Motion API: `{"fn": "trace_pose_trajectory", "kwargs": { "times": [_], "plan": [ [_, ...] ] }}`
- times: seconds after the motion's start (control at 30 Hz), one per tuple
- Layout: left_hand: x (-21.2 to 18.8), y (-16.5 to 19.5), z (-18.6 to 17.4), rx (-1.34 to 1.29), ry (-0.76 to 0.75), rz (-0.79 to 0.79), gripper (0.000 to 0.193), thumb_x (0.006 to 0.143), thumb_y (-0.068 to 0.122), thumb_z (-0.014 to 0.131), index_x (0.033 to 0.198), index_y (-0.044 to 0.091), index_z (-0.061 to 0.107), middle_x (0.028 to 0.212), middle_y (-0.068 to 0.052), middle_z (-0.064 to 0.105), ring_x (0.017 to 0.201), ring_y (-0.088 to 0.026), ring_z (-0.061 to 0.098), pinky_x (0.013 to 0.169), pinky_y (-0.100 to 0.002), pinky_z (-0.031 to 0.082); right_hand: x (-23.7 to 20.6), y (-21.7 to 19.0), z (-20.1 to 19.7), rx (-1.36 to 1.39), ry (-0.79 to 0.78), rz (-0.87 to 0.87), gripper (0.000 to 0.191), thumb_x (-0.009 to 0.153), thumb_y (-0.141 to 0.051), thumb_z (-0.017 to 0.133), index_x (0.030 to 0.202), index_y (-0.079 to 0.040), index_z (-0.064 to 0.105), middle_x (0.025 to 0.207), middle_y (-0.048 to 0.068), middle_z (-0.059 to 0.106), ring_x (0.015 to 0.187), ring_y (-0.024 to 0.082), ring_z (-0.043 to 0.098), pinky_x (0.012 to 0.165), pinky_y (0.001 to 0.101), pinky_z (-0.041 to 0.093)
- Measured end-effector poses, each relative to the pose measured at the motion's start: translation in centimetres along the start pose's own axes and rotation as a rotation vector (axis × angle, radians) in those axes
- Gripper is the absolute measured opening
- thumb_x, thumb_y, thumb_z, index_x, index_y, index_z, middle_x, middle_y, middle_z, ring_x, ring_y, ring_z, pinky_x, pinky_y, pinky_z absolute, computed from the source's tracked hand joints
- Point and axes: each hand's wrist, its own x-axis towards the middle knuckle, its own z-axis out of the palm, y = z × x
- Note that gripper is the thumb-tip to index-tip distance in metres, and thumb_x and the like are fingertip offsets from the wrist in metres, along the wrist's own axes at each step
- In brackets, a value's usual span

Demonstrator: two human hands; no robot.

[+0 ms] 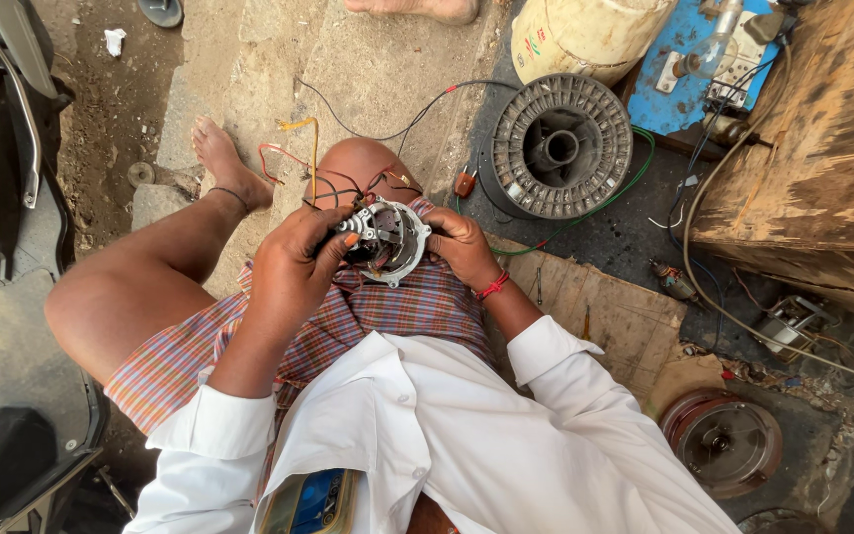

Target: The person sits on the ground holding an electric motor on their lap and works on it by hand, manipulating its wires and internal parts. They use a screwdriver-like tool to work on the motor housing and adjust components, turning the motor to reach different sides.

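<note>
A small motor stator (388,237) with loose wires is gripped between 2 hands – left hand (294,269) closed over its left side, right hand (462,245) clasped on its right rim – above the lap.

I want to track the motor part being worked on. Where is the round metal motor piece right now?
In the head view, the round metal motor piece sits centre frame, held between the left hand and right hand above the knee.

The scene is viewed by one head-worn camera, pointed steeply down over the seated person's chest and lap. The hands are seen close, near the frame's centre. The ground (368,59) ahead is taken in toward the top edge. No second view is provided.
</note>
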Motion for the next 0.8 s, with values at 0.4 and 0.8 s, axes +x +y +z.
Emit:
{"fn": "trace_pose_trajectory", "kwargs": {
  "times": [0.4,0.8],
  "plan": [
    [-0.2,-0.3,-0.5,-0.003,-0.054,0.059,0.028,0.093,0.013,0.075,0.119,0.004,0.071,0.1,-0.014,0.069,0.088,-0.029,0.069,0.075,-0.037,0.054,0.0,-0.6,-0.4,0.095,-0.077,0.108,0.02,0.099,-0.012,0.073,0.115,-0.002,0.072,0.094,-0.002,0.071,0.078,0.004,0.061,0.069,0.0218,0.051],
    [0.3,-1.3,-0.7,0.013,0.043,0.101,0.025,0.097,0.012,0.072,0.121,0.005,0.071,0.101,-0.013,0.07,0.092,-0.031,0.069,0.078,-0.039,0.054,-1.1,-0.4,-0.3,0.098,0.013,0.158,0.031,0.1,-0.012,0.068,0.128,0.001,0.067,0.105,0.002,0.071,0.084,0.007,0.061,0.073,0.024,0.052]
  ]
}}
